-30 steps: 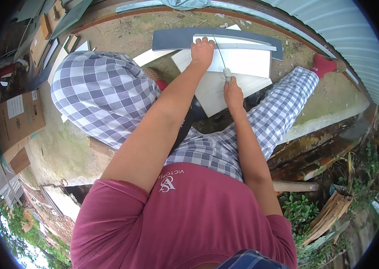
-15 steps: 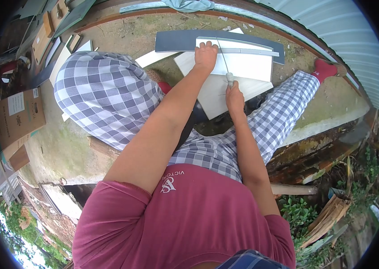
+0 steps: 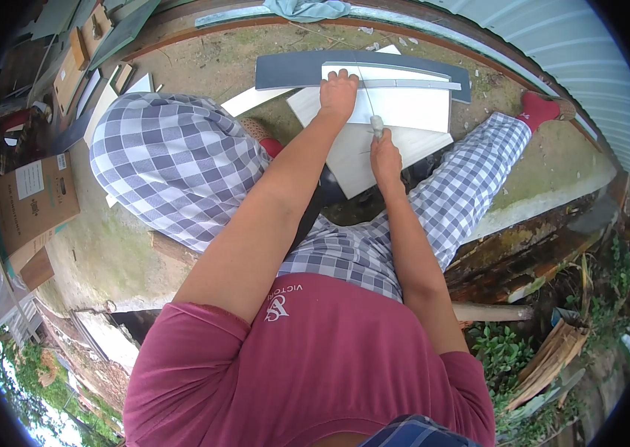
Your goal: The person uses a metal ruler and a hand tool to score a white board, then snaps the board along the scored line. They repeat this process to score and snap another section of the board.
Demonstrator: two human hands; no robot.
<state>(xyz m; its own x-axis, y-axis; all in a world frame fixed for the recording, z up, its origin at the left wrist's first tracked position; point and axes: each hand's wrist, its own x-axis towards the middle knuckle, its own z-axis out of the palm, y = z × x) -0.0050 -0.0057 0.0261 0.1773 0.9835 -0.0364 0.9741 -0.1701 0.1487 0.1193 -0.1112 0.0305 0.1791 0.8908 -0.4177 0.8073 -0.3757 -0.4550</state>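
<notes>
My left hand [image 3: 339,93] is closed over the left end of a white strip with a grey ridge [image 3: 404,84], fingers curled over its far edge. My right hand [image 3: 386,158] grips the pale handle of a saw-like tool [image 3: 377,122]. Its long thin blade, seen edge-on, points away from me and crosses the strip just right of my left hand. Beneath the strip lies a bright white board [image 3: 412,110], and under that a pale grey board [image 3: 360,153] reaches toward my lap. A dark grey panel [image 3: 285,71] lies behind the strip.
My legs in checked trousers [image 3: 173,160] are spread around the boards on a concrete slab [image 3: 203,56]. At left stand a cardboard box [image 3: 39,194] and leaning board offcuts [image 3: 110,97]. Corrugated sheet metal [image 3: 576,67] borders the right. A blue cloth [image 3: 307,9] lies at the back.
The tool's handle and my right hand have shifted slightly away from my body. My left hand keeps its place on the strip. The whole view has moved a little.
</notes>
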